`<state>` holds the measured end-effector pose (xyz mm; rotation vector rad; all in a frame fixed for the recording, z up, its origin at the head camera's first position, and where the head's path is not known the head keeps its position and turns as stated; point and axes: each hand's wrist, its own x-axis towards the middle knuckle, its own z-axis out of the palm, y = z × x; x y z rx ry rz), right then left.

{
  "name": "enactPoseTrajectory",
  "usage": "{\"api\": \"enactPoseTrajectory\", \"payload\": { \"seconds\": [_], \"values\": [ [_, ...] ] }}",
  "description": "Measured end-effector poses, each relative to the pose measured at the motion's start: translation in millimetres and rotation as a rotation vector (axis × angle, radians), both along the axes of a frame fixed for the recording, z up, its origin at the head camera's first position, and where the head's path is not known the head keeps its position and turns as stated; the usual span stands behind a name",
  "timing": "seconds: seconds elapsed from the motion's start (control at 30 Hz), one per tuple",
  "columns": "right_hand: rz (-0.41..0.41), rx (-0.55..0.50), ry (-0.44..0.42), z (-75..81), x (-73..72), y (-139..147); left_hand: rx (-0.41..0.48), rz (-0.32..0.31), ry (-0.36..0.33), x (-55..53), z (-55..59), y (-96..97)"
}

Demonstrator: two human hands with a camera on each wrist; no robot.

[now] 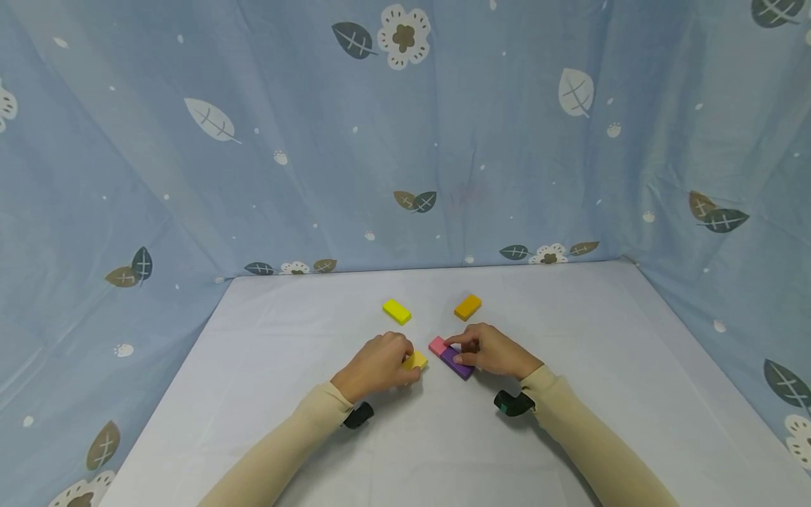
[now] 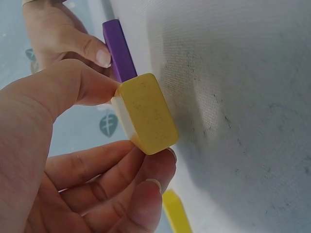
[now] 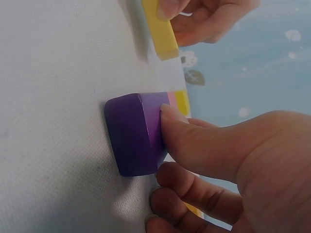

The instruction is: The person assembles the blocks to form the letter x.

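Note:
My left hand [image 1: 379,362] pinches a pale yellow rectangular block [image 2: 148,116] between thumb and fingers, left of the purple block. In the left wrist view one end of it faces the camera. My right hand [image 1: 497,350] grips a purple block [image 3: 129,136] by its sides, low at the white tabletop. A pink block [image 1: 437,345] lies against the far left end of the purple one, lined up with it. The right index fingertip reaches toward where these two meet. In the right wrist view the thumb [image 3: 180,126] lies along the purple block's side.
Beyond the hands, a bright yellow block [image 1: 396,311] lies on the white tabletop [image 1: 285,331] to the left and an orange block [image 1: 467,307] to the right. A blue patterned curtain [image 1: 304,176] hangs behind the table. Small dark devices sit at both wrists.

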<state>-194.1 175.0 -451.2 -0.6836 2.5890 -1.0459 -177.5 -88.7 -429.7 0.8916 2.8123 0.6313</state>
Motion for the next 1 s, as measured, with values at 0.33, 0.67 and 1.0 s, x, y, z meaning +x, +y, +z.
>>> {"api": "enactPoseTrajectory", "payload": {
  "seconds": [0.33, 0.67, 1.0],
  "values": [
    [0.006, -0.017, 0.001, -1.6, -1.3, 1.5, -0.004, -0.012, 0.016, -5.0, -3.5, 4.4],
    [0.009, -0.021, 0.003, -2.2, -1.6, 2.0, -0.006, -0.014, 0.007, -7.1, -3.5, 7.3],
    [0.034, -0.029, 0.032, -1.3, -1.1, 2.6, 0.002, -0.014, -0.006, -9.4, -6.6, 11.2]
  ]
}}
